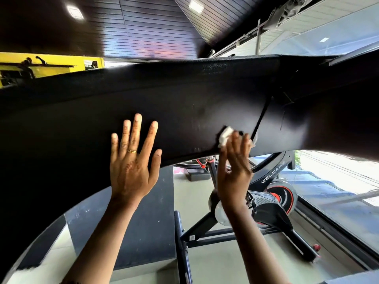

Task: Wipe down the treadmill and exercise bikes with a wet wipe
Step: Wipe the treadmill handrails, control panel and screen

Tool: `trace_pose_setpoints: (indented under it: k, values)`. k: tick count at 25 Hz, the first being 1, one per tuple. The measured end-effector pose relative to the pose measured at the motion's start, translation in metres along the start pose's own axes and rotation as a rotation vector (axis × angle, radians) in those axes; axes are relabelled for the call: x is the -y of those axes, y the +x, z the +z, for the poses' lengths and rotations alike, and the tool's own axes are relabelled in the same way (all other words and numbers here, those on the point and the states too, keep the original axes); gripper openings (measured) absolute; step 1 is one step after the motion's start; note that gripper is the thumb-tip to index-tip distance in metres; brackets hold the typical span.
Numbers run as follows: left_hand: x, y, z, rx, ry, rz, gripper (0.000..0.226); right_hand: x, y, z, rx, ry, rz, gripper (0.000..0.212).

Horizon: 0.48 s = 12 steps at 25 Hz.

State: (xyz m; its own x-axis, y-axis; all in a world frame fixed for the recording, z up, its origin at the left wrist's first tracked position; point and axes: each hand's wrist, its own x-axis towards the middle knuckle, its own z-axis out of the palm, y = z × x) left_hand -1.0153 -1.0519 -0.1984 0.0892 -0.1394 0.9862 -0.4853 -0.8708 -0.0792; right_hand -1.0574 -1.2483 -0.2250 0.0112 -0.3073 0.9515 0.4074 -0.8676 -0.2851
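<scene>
Wipe (225, 135) in right hand (233, 173), seemingly against treadmill (164, 95).

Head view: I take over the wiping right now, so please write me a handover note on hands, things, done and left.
Left hand: open, flat on the wide matte black treadmill panel, fingers spread.
Right hand: holds a crumpled white wet wipe against the panel's lower edge.
Black exercise bike with red-rimmed flywheel: stands beyond the panel, no hand on it.
Done: wiping of the panel is under way; how much is done, I cannot tell.
Left: rest of the treadmill, then the bikes.
</scene>
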Motion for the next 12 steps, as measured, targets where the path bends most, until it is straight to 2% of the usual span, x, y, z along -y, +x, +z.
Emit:
trace_pose_setpoints:
  k: [1,3,5,6,8,9,10,11,12]
  values:
    - [-0.001,0.0,0.0,-0.002,-0.001,-0.005,0.052,0.012,-0.012,0.004,0.049,0.005,-0.029,0.031]
    - [-0.001,0.0,0.0,-0.004,-0.002,-0.014,0.052,0.037,-0.02,0.015,0.212,0.048,-0.275,0.03]
    - [0.0,-0.001,0.0,-0.002,-0.002,-0.007,0.051,0.034,0.01,0.019,0.246,-0.02,-0.448,0.032]
    - [0.001,-0.002,-0.001,-0.003,-0.002,-0.002,0.051,0.026,0.028,0.018,0.204,-0.047,-0.399,0.033]
    - [0.001,-0.001,0.0,-0.003,0.0,0.001,0.051,0.011,0.044,0.008,0.052,-0.003,-0.09,0.034]
    - [0.001,0.0,0.0,0.0,-0.002,-0.003,0.051,0.01,0.035,0.004,0.016,0.021,0.008,0.035]
    - [0.001,0.0,0.0,0.002,-0.007,-0.007,0.052,0.015,0.02,0.005,0.043,0.019,0.021,0.035]
    - [0.001,0.0,0.0,0.002,-0.01,-0.007,0.052,0.027,0.001,0.01,0.121,0.0,-0.066,0.036]
    - [0.0,0.001,-0.001,0.003,-0.012,-0.003,0.052,0.039,-0.011,0.016,0.238,-0.008,-0.233,0.036]
